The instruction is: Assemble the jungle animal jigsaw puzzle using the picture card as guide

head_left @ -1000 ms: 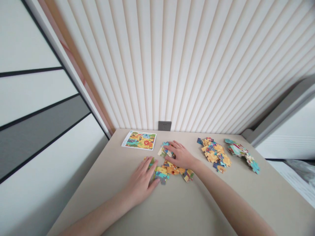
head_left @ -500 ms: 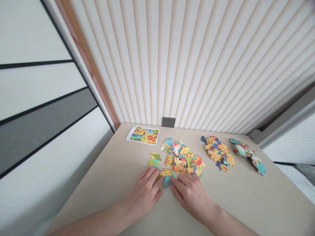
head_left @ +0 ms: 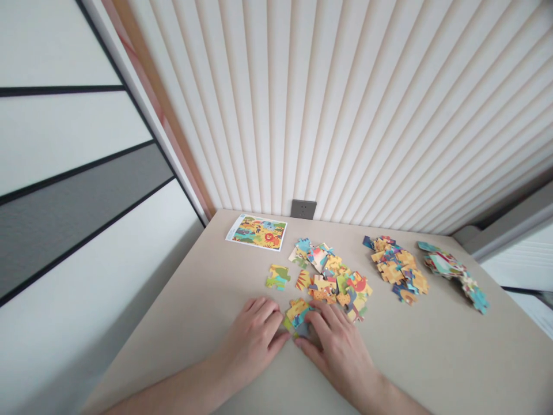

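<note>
Loosely curled, my left hand [head_left: 256, 331] sits at the left edge of the yellow-and-blue puzzle pieces [head_left: 297, 312], low centre of the frame; my right hand [head_left: 339, 341] covers their right side. Whether either pinches, I can't tell. Light, stiff card, I'd judge: hold by the rims.

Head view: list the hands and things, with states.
Front pieces: picture side up; joined or not, unclear
Left hand: fingers curled beside the front pieces
Right hand: fingers on the front pieces
Green piece: lying apart, picture side up
Striped piece: picture side up
Middle pile: loose, overlapping
Yellow-orange pile: loose, overlapping
Far-right pile: overlapping
Picture card: flat, face up
Wall socket: nothing plugged in
</note>
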Motion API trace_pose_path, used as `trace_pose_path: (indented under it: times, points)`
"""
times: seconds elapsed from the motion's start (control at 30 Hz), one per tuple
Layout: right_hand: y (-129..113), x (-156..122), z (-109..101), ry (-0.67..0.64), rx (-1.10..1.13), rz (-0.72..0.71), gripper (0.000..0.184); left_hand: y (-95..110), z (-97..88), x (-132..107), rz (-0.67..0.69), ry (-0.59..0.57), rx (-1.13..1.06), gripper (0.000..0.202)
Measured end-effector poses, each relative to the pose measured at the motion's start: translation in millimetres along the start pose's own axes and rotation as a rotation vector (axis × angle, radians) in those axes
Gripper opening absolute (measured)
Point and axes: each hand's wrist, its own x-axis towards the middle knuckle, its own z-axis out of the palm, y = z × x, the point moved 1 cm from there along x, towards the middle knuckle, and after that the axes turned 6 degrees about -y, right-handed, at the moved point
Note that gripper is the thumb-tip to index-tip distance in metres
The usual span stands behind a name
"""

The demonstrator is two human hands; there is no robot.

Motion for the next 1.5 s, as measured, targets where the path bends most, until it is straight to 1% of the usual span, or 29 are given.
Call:
trace_pose_path:
  times: [0.07, 0.2, 0.27, 0.37, 0.47, 0.57, 0.63, 0.73, 0.83, 0.93, 1.0, 1.1, 1.17, 1.3, 1.5]
  points:
    - [2.0, 0.6, -0.1, -0.028, 0.077, -0.009, 0.028, -2.1, -0.4, 0.7, -0.033, 0.008, -0.012, 0.021]
    - [6.2, 1.3, -2.6, -0.082, 0.218, -0.024, 0.043, -9.1, -0.4, 3.1, -0.044, 0.030, -0.029, 0.058]
    - [9.2, -2.2, -7.4, -0.089, 0.236, -0.017, 0.050, -12.6, -0.6, 4.0, -0.026, 0.029, -0.042, 0.064]
    - [17.2, -15.7, -18.0, -0.096, 0.196, -0.009, 0.053, -15.3, -2.8, 5.0, 0.003, 0.010, -0.059, 0.063]
    - [30.4, -35.4, -26.5, -0.090, 0.108, 0.018, 0.050, -13.8, -5.4, 4.7, 0.040, -0.009, -0.065, 0.058]
    - [42.1, -50.8, -29.1, -0.067, -0.002, 0.050, 0.045, -9.1, -5.0, 2.4, 0.068, -0.018, -0.045, 0.042]
    - [42.7, -54.1, -29.7, -0.039, -0.081, 0.048, 0.043, -5.3, -3.6, -0.1, 0.078, -0.015, -0.030, 0.032]
    - [29.2, -47.6, -31.1, -0.003, -0.157, 0.025, 0.040, -2.2, -3.6, -2.7, 0.082, 0.002, -0.031, 0.024]
    - [6.1, -30.6, -31.0, -0.014, -0.174, -0.042, 0.041, -7.8, -9.9, -0.6, 0.092, 0.012, -0.025, 0.029]
    - [-11.3, -8.6, -27.5, -0.049, -0.172, -0.118, 0.048, -26.6, -20.3, 6.6, 0.069, 0.035, 0.040, 0.024]
    - [-15.7, 5.1, -24.2, -0.074, -0.181, -0.138, 0.054, -44.0, -26.1, 12.3, 0.019, 0.058, 0.091, 0.022]
    - [-13.2, 17.8, -19.5, -0.101, -0.193, -0.138, 0.061, -66.3, -28.5, 18.4, -0.038, 0.073, 0.112, 0.027]
    - [-8.7, 19.2, -16.7, -0.109, -0.176, -0.128, 0.060, -73.6, -26.5, 19.9, -0.053, 0.065, 0.091, 0.028]
    - [0.0, 11.9, -12.5, -0.090, -0.131, -0.109, 0.057, -71.5, -22.3, 18.3, -0.052, 0.038, 0.052, 0.025]
    - [8.6, 5.0, -10.4, -0.091, -0.104, -0.117, 0.054, -64.3, -23.9, 14.6, -0.059, 0.031, 0.037, 0.027]
